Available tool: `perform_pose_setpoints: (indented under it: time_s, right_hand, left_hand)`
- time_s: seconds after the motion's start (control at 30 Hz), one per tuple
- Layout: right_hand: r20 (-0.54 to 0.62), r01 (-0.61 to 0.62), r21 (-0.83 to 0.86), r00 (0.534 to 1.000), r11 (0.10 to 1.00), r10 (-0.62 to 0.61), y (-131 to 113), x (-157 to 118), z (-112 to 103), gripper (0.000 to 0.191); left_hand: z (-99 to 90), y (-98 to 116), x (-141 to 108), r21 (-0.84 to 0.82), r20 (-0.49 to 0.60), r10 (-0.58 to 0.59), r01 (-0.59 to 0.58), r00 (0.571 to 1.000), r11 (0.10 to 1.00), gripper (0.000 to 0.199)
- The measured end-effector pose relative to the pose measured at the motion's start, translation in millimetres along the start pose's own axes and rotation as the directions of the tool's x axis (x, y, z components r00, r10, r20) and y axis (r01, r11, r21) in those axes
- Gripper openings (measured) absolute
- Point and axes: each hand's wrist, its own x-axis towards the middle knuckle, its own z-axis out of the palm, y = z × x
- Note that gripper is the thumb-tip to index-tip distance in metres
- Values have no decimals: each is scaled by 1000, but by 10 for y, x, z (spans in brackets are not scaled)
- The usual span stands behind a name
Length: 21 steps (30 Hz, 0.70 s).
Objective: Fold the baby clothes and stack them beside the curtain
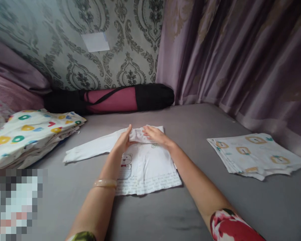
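Note:
A small white long-sleeved top (150,167) with a bear print and a band of lettering lies flat on the grey sheet. One sleeve (90,149) stretches out to the left; the other is folded across the upper part. My left hand (123,139) rests on its side at the upper left of the top, fingers extended, by the end of the folded sleeve. My right hand (157,135) lies flat with fingers spread on the folded sleeve near the collar.
Folded patterned cloths (27,134) are piled at the left, and a stack of printed white cloths (256,154) lies at the right. Along the wall sits a long black and pink bag (112,99). Purple curtains (215,50) hang at the right. A pixelated patch covers the lower left.

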Motion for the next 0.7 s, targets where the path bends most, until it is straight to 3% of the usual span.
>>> perform_pose_setpoints:
  time_s: [0.1, 0.17, 0.23, 0.3, 0.4, 0.5, 0.6, 0.7]
  right_hand:
    - [-171, -67, 246, 979, 967, 112, 54, 88, -280, 32]
    - [-323, -74, 303, 930, 950, 176, 172, 170, -478, 29]
    - [-455, -90, 238, 870, 967, 192, 337, 250, -612, 30]
    - [-512, -146, 54, 845, 988, 153, 506, 315, -636, 33]
    - [-412, -186, -310, 910, 932, 45, 665, 346, -457, 40]
    - [-221, -72, -591, 972, 803, -76, 667, 257, -170, 47]
    - [-126, -25, -745, 987, 667, -104, 597, 102, 10, 55]
    - [-100, -52, -792, 994, 608, -47, 569, 1, 34, 64]
  left_hand:
    - [-16, -41, 13, 76, -65, 58, -53, 996, 996, 45]
    - [-37, -66, 47, 104, -98, 105, -94, 990, 990, 44]
    - [-59, -73, 81, 109, -126, 145, -132, 981, 985, 44]
    - [-75, -64, 92, 113, -149, 166, -150, 975, 982, 44]
    - [-86, -46, 63, 125, -159, 171, -152, 972, 980, 42]
    - [-99, -55, 14, 202, -158, 217, -184, 963, 962, 37]
    - [-124, -83, -8, 349, -164, 301, -230, 939, 909, 33]
    - [-147, -104, 4, 479, -183, 346, -224, 920, 849, 31]
